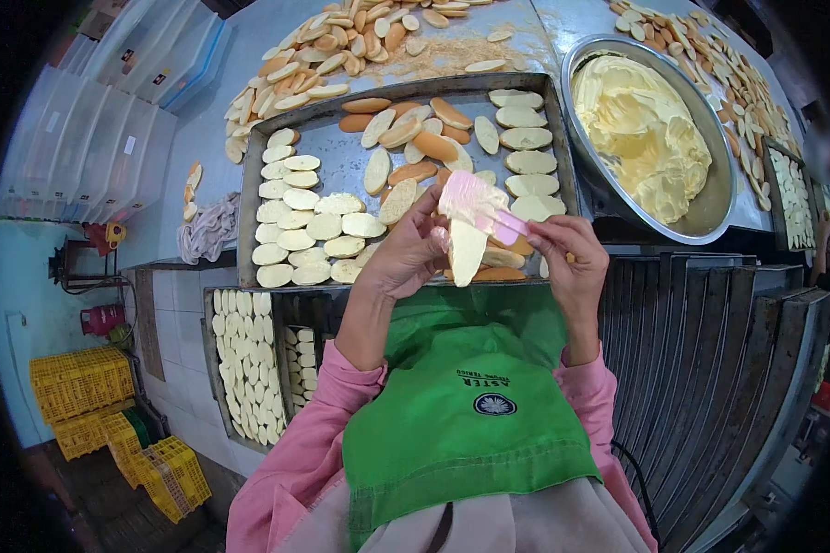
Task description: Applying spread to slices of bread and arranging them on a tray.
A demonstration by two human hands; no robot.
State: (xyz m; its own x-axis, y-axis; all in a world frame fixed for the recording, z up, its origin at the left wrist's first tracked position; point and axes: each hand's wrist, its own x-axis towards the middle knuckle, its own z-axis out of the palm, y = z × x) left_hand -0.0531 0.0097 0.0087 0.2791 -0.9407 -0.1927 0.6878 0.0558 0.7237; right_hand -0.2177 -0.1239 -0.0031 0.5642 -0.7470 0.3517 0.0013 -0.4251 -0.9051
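Observation:
My left hand (418,245) holds an oval bread slice (467,259) above the near side of a metal tray (401,90). Pale cream covers the slice's visible face. In my right hand (567,249) is the handle of a pink plastic spatula (477,200), its cream-smeared blade lying against the upper end of the slice. Rows of cream-coated slices (294,240) lie at the tray's left, and a column of them (530,163) runs down its right side. Loose brown-crusted slices (436,146) are heaped in the middle, partly hidden by my hands.
A steel bowl (723,200) of pale yellow cream (643,131) stands right of the tray. Bread slices (339,41) are piled behind it, with crumbs. A crumpled cloth (209,225) lies at left. Filled trays (249,366) sit below left; stacked metal trays (692,332) stand below right.

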